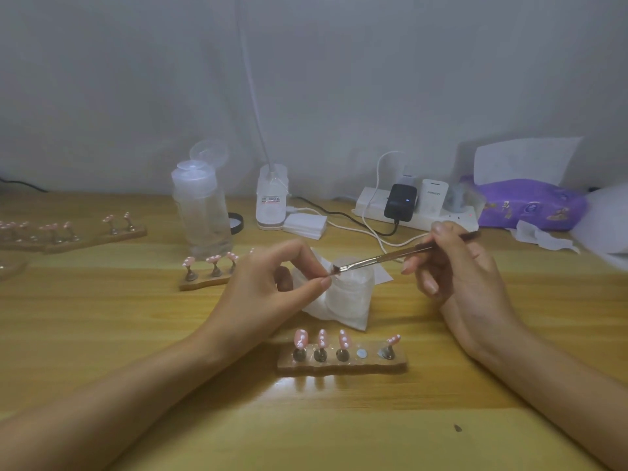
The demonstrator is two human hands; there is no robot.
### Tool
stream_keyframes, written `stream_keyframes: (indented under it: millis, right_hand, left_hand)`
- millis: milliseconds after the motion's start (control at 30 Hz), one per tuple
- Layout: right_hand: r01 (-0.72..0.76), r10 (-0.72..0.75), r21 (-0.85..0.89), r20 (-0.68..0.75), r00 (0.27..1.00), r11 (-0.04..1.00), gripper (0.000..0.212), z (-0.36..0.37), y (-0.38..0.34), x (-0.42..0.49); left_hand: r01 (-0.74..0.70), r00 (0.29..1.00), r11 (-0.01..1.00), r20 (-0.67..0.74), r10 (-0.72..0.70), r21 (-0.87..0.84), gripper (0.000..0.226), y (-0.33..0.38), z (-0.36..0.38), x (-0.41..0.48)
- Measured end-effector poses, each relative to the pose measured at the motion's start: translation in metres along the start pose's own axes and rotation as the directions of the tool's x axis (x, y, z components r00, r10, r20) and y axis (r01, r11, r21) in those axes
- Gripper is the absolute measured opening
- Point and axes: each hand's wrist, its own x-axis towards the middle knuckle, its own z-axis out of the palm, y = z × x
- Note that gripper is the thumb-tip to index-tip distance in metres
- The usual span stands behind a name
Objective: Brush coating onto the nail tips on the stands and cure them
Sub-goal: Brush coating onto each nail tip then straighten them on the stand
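Head view, items on table (136, 334):

1. Left hand (272, 283): centre, thumb and forefinger pinched together on a small piece (329, 274), too small to identify.
2. Right hand (455, 266): right of centre, fingers curled round a brush (380, 258). The bristle end points left and meets the small piece.
3. Jar (353, 287): white, under the brush tip, standing on a tissue (339, 317).
4. Near stand (339, 367): wooden, between the forearms. It carries four pink nail tips (322, 338) on pegs, three at left and one at right, with a bare disc (362, 353) between.
5. Second stand (204, 283): left of the left hand, three pink tips showing.
6. Far stands (85, 241): far left, with more pink tips.
7. Bottle (202, 212): clear, lid flipped up, behind the second stand.
8. Lamp base (271, 198): white, far centre, with pads (304, 224) just beside it.
9. Power strip (373, 207): far right, chargers plugged in.
10. Purple pack (530, 203): far right.
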Motion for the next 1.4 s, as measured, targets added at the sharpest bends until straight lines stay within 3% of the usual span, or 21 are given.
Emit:
stream_keyframes:
  millis: [300,500,633,733,833,1000,1233,1400]
  right_hand:
    - [-0.050,0.054,0.040,-0.094,0.994,0.998,0.028,0.000,-0.003,0.000]
    - [-0.081,0.095,0.107,-0.129,0.987,0.991,0.028,-0.001,-0.005,0.000]
    - [-0.101,0.121,0.132,-0.156,0.980,0.986,0.029,-0.001,-0.006,0.001]
    - [-0.105,0.125,0.129,-0.156,0.980,0.986,0.029,0.000,-0.006,0.002]
    - [-0.113,0.133,0.125,-0.164,0.977,0.986,0.029,-0.001,-0.006,0.002]
    - [-0.115,0.135,0.128,-0.162,0.978,0.985,0.030,-0.002,-0.005,0.003]
    - [-0.120,0.139,0.123,-0.163,0.977,0.985,0.028,-0.003,-0.005,0.004]
    - [-0.125,0.148,0.138,-0.170,0.974,0.982,0.028,-0.002,-0.005,0.004]
  left_hand:
    - [0.050,0.998,0.999,-0.040,-0.051,-0.020,0.010,-0.001,-0.001,-0.001]
    - [0.057,0.971,0.942,-0.203,-0.130,-0.329,0.007,0.014,-0.010,0.002]
    - [-0.014,0.976,0.908,-0.202,-0.078,-0.419,0.011,0.037,-0.010,0.001]
    - [-0.029,0.991,0.948,-0.131,-0.013,-0.317,0.008,0.053,-0.006,-0.006]
    - [-0.044,0.998,0.996,-0.052,0.040,-0.081,0.007,0.060,0.002,-0.016]
    - [-0.188,0.982,0.932,0.047,0.183,0.310,0.006,0.057,0.020,-0.030]
    - [-0.153,0.987,0.884,0.111,0.116,0.441,0.012,0.042,0.028,-0.034]
    - [-0.100,0.988,0.898,0.151,0.038,0.428,0.012,0.038,0.026,-0.034]
